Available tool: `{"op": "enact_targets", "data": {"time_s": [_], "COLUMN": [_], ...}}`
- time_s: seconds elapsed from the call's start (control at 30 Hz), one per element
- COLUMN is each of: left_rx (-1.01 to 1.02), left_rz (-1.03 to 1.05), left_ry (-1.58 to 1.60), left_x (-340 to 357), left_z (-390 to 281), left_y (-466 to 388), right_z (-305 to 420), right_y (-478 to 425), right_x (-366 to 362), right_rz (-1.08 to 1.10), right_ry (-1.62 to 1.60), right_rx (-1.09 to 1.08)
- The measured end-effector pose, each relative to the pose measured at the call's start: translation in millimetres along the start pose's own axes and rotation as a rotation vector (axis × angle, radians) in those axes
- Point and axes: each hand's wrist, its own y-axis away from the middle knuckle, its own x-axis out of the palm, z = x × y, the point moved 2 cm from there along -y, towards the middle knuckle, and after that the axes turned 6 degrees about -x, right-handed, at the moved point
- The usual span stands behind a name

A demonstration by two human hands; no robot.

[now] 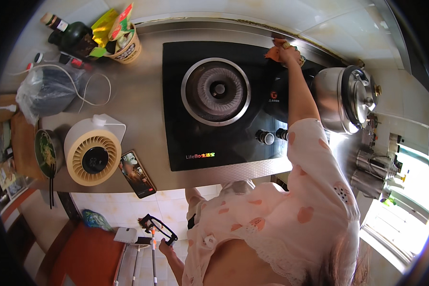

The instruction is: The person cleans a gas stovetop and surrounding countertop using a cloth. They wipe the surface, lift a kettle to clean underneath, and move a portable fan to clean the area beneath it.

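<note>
My right hand (289, 56) is at the far edge of a black glass gas cooktop (211, 146), fingers closed on an orange, patterned cloth (272, 53). The cloth lies bunched against the cooktop's back right part. Low beside my body, my left hand (167, 247) grips a black metal pan support (164, 228), a ring with prongs. The left burner (220, 89) is bare inside its steel ring. My right forearm hides much of the right burner area. Two control knobs (267, 138) stand near the cooktop's front edge.
A lidded stainless steel pot (329, 96) stands right of my forearm. To the left are a white fan (93, 157), a phone (138, 174), a bowl of food with chopsticks (45, 152), a plastic bag (46, 89), a bottle (75, 37) and a paper tub (128, 50).
</note>
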Motion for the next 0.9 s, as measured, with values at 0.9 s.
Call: {"op": "enact_targets", "data": {"time_s": [0.9], "left_rx": [-0.031], "left_rz": [0.046], "left_ry": [0.221], "left_x": [0], "left_z": [72], "left_y": [-29], "right_z": [319], "right_y": [296], "right_x": [-47], "right_rz": [0.000], "right_ry": [-0.129], "right_rx": [-1.134]}}
